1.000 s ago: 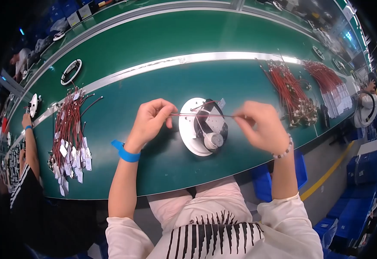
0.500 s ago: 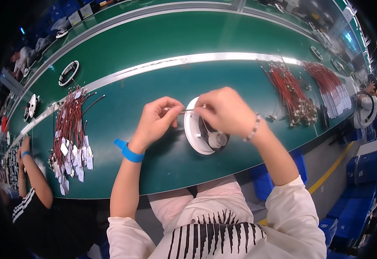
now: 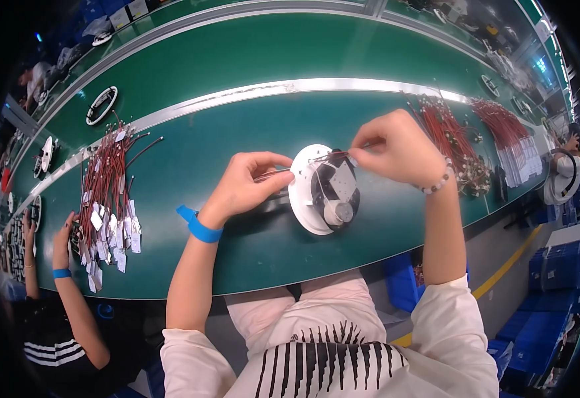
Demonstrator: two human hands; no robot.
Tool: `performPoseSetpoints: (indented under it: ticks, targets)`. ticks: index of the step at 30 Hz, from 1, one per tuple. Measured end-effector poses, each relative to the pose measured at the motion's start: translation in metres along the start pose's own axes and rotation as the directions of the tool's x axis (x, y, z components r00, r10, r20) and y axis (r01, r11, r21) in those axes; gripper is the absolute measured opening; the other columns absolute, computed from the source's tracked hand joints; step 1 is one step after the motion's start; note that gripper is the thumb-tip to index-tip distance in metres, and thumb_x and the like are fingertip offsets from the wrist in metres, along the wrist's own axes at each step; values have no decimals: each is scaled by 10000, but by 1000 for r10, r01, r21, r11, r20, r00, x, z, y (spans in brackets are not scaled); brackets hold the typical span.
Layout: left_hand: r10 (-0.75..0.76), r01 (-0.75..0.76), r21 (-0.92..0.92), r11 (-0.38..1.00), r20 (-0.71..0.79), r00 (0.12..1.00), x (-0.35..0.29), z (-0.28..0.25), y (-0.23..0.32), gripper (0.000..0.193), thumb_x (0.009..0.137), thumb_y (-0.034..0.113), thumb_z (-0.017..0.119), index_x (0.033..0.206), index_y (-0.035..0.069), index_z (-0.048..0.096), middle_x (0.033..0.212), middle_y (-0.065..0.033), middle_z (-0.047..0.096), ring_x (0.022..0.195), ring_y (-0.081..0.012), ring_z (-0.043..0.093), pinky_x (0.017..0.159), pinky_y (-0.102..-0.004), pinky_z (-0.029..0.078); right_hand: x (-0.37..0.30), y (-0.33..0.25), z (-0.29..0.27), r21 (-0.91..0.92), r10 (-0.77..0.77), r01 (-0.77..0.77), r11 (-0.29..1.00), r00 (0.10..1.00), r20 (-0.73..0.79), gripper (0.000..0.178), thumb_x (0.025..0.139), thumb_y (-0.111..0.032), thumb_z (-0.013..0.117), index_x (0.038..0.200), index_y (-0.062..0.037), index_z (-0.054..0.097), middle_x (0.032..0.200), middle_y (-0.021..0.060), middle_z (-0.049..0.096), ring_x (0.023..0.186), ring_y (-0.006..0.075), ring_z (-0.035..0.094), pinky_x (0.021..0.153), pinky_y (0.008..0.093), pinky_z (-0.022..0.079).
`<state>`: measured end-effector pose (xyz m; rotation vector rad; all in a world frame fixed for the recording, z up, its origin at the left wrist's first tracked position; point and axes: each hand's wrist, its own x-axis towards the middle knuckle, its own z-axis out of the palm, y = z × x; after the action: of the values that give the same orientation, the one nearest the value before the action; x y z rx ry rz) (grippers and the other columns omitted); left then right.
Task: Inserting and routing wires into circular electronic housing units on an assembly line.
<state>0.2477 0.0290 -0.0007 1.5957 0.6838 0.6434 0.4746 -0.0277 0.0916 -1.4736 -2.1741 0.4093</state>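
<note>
- Left hand (image 3: 253, 179): yours, with a blue band (image 3: 204, 231) at the wrist; thumb and fingers pinched nearly together at the disc's left edge, thin wires between them.
- Right hand (image 3: 396, 149): yours; thumb and forefinger closed at the disc's upper right, apparently on the same thin wires (image 3: 326, 158), though the strands are too fine here to trace surely.
- White disc (image 3: 300, 192): on the desk (image 3: 223, 132), between your hands, carrying a black frame and a round grey part (image 3: 340, 212). Its central place probably lets both hands reach the wires; the two-sided pinch seems meant to keep them controlled across its top.
- Red wire bundle (image 3: 107, 166), left: white tags toward you, likely gathered so single leads pull free.
- Two further red bundles (image 3: 439, 123) (image 3: 496, 123), right: set aside, presumably within reach yet clear of your elbow.
- Co-worker's hand (image 3: 61, 242): beside the left bundle.
</note>
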Motion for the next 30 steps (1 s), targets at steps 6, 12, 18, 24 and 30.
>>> performPoseSetpoints:
  ticks: [6,12,18,24,30]
  targets:
    - [-14,14,-6,1000,17,1000,-2,1,3,214,753,108,604,904,-44,602,785,-71,615,713,-88,558,666,-218,457,4,1,6,-117,-5,8,993,1000,21,110,634,-101,600,646,8,613,550,118,553,474,212,517,481,269,422]
    - [-12,15,-50,999,56,998,-2,4,1,233,783,131,586,963,-16,564,723,-3,560,599,-31,485,481,-165,375,15,-3,33,-244,-85,88,966,996,24,102,642,-108,600,662,-11,626,616,139,582,567,285,560,550,333,456]
    - [-62,65,-66,996,49,997,-2,5,8,225,771,104,588,944,-40,576,816,-50,597,729,-71,538,672,-210,445,19,-11,38,-305,10,20,952,995,97,97,640,-103,589,648,-15,631,616,139,586,589,291,568,577,347,466]
    - [-76,80,-86,993,44,996,-2,6,5,229,762,104,594,938,-42,573,794,-44,586,669,-62,528,583,-203,438,25,-16,41,-358,-7,57,932,990,140,78,606,-77,571,606,-11,613,593,142,573,586,295,564,572,348,462]
    - [-81,83,-86,993,35,996,-3,7,5,236,750,114,602,922,-45,568,769,-50,578,551,-59,507,497,-199,415,31,-4,43,-162,-60,99,982,971,230,61,606,-53,564,584,-7,596,580,153,554,589,309,551,571,360,453]
